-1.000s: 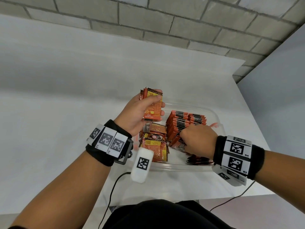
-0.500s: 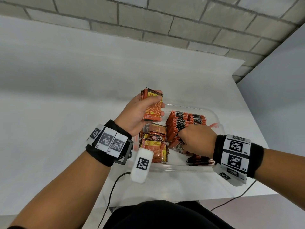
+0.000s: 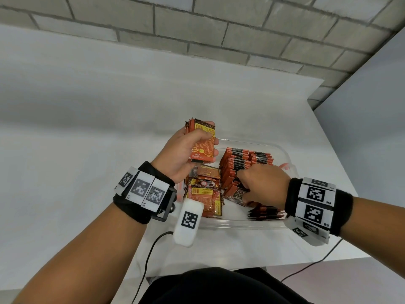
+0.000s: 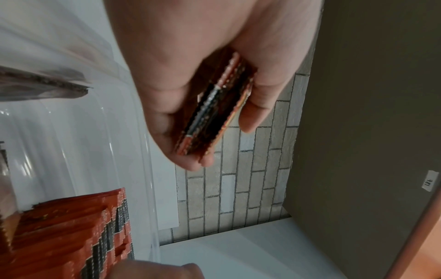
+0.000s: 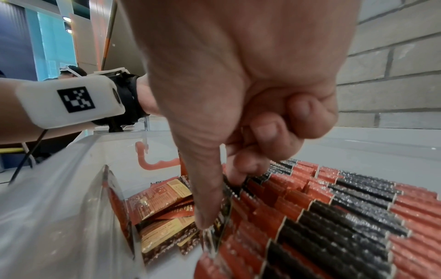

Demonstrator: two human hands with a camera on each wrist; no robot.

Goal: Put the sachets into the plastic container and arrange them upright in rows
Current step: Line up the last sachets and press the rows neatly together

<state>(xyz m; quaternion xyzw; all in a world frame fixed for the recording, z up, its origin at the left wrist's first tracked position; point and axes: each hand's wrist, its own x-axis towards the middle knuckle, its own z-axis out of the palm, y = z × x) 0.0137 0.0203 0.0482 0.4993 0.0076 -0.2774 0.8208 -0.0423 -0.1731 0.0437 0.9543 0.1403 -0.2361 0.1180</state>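
- A small stack of sachets [image 3: 202, 141] is gripped in the left hand [image 3: 182, 154], thumb across the printed face and fingers curled behind; it is held above the far-left corner of the container [image 3: 282, 150], clear of the sachets inside.
- In the left wrist view the same stack [image 4: 214, 111] is seen edge-on, pressed between thumb and fingers.
- The clear plastic container is set on the white table [image 3: 87, 150], close to its near edge and just in front of the person.
- Two rows of upright sachets [image 3: 241, 163] are packed along the right-hand part of the container, their red and black top edges facing up.
- The right hand [image 3: 263, 185] is lowered onto the near end of those rows. One sachet [image 5: 220, 220] is pinched between its thumb and curled fingers, and that sachet is tilted against the row beside it.
- Much of the near end of the rows is hidden in the head view by the right hand.
- A loose pile of sachets [image 3: 206, 194] is left lying flat in the left part of the container, partly covered by the left wrist and the white tagged camera block [image 3: 189, 220].
- A few more sachets [image 3: 265, 212] are lying flat at the near wall, under the right wrist.
- Black bands with printed square tags are worn on both wrists, and a black cable [image 3: 149, 260] is trailed off the near table edge.
- A grey brick wall [image 3: 219, 29] is seen behind the table.
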